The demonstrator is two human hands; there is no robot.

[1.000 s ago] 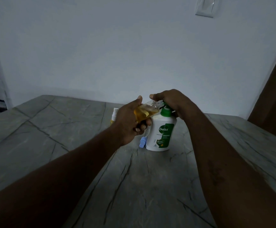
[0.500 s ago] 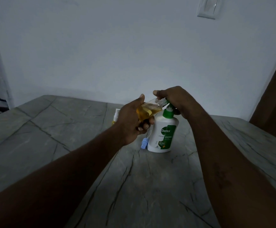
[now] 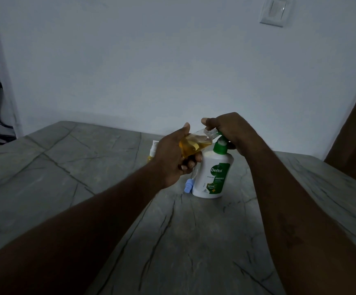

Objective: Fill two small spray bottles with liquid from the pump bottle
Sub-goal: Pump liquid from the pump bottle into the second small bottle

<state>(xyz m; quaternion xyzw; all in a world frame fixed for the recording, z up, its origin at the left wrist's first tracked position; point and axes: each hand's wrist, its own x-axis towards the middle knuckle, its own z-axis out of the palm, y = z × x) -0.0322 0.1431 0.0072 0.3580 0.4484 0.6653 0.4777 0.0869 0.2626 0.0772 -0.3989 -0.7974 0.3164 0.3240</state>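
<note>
My left hand (image 3: 173,156) grips a small clear plastic spray bottle (image 3: 191,145) of amber liquid, tilted, with its neck at the spout. My right hand (image 3: 226,128) curls over the pump head of the white plastic pump bottle (image 3: 209,177), which stands upright on the grey veined stone table (image 3: 87,167). A second small spray bottle (image 3: 152,153) stands behind my left hand. A pale blue sprayer cap (image 3: 188,186) lies beside the pump bottle's base.

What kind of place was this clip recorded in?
Probably a room in a home: a grey marble-patterned table against a plain white wall, a wall switch, and a household Dettol pump bottle.
</note>
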